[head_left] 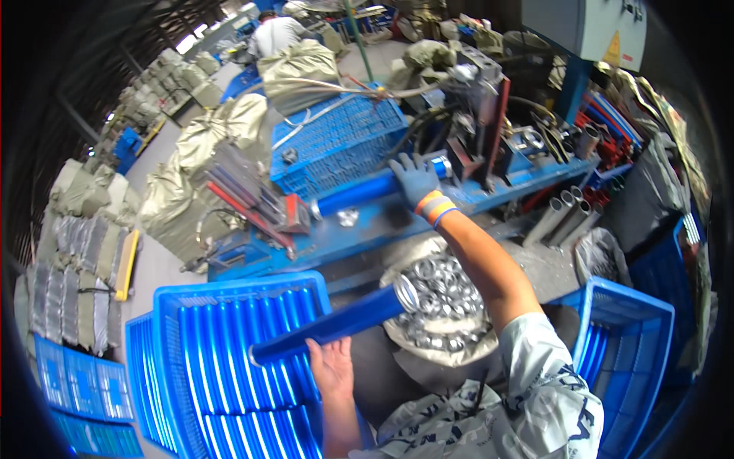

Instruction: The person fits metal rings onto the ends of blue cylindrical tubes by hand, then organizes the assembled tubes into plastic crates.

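My left hand [333, 366], bare and palm up, holds a shiny blue tube [336, 324] from beneath, its fingers hidden behind the tube. This tube slants up to the right, with a silvery ring at its upper end. In a grey work glove with an orange and yellow cuff, my right hand [417, 180] grips a second blue tube [359, 193] near its right end. That second tube lies along a blue machine bench [367, 227], between a red-and-grey fixture [290, 213] and the metal clamp parts [466, 157].
Beside my left arm stands a blue crate [317, 284] with rows of blue tubes. A sack of metal rings [440, 294] sits before me. Another blue crate [634, 306] is at the right, and an upturned blue basket [336, 141] lies behind the bench. A person [277, 34] is far back.
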`<state>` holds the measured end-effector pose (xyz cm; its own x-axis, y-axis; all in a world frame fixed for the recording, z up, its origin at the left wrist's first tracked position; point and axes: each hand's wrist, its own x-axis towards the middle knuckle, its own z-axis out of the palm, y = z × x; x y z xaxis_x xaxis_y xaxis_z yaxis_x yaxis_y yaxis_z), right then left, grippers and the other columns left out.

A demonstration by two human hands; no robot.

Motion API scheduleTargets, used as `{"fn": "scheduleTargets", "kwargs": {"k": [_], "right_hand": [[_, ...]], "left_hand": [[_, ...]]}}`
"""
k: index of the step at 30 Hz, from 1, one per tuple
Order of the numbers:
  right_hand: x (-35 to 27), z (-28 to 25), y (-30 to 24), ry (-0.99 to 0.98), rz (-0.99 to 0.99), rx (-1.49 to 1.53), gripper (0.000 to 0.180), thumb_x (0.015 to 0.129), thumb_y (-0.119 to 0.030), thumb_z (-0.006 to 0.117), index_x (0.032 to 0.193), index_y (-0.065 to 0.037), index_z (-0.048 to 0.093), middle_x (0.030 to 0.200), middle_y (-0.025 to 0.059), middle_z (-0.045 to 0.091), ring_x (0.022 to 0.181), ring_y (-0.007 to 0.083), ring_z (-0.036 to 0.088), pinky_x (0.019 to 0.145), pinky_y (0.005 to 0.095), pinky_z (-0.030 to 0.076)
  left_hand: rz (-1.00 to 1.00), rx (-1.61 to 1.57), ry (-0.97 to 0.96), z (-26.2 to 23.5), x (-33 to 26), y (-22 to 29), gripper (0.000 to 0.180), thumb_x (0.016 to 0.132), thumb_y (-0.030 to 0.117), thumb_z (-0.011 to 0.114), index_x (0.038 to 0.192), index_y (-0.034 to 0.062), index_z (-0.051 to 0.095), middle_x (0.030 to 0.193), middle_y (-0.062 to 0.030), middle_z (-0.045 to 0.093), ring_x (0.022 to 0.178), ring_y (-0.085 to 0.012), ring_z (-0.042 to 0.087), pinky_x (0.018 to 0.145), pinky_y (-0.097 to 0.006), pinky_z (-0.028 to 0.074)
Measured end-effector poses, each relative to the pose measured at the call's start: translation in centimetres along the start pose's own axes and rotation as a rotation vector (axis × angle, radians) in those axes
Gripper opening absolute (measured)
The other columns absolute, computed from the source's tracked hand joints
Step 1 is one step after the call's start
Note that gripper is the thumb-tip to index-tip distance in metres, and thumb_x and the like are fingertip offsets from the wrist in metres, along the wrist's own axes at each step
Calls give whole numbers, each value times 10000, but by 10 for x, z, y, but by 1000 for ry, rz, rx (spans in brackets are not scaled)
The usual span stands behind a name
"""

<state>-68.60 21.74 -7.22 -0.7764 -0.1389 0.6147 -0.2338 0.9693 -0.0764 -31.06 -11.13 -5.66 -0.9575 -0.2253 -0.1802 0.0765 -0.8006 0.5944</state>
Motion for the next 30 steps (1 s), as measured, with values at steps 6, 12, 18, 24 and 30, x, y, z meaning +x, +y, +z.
{"fn": "scheduleTargets", "kwargs": {"k": [6,12,18,24,30], "right_hand": [[21,-8,10,-35,-77,107,425,1014,-229,691,1438,-236,676,1400,99,722,1410,343,621,1197,712,416],[-13,-225,40,318,75,812,731,869,-38,831,1560,-45,594,1228,140,766,1129,260,787,1020,381,613],[-156,-295,91,342,482,1113,695,872,23,800,1534,21,589,1285,102,763,1136,169,740,1014,342,593],[-273,-350,111,268,750,1004,650,810,-48,771,1441,43,646,1213,130,786,1063,227,792,972,398,638],[-298,-355,134,266,912,970,660,855,-78,805,1484,36,641,1250,143,788,1068,241,793,966,394,645]], "left_hand": [[-35,86,38,-10,13,-3,601,1180,455,663,1567,3,576,1618,-201,620,1564,-366,560,1347,-571,429],[-169,135,-67,55,104,-104,549,1169,343,717,1616,77,541,1610,-158,625,1526,-381,588,1300,-638,454],[-59,74,-25,156,328,-189,946,990,307,955,1660,-37,383,1644,-279,517,1571,-492,496,1257,-638,537],[-229,118,195,156,401,-244,716,1000,283,945,1507,-76,589,1509,-289,650,1466,-450,636,1199,-615,594],[-207,134,168,147,400,-252,805,987,318,956,1525,-109,537,1549,-357,573,1491,-483,591,1188,-631,593]]}}
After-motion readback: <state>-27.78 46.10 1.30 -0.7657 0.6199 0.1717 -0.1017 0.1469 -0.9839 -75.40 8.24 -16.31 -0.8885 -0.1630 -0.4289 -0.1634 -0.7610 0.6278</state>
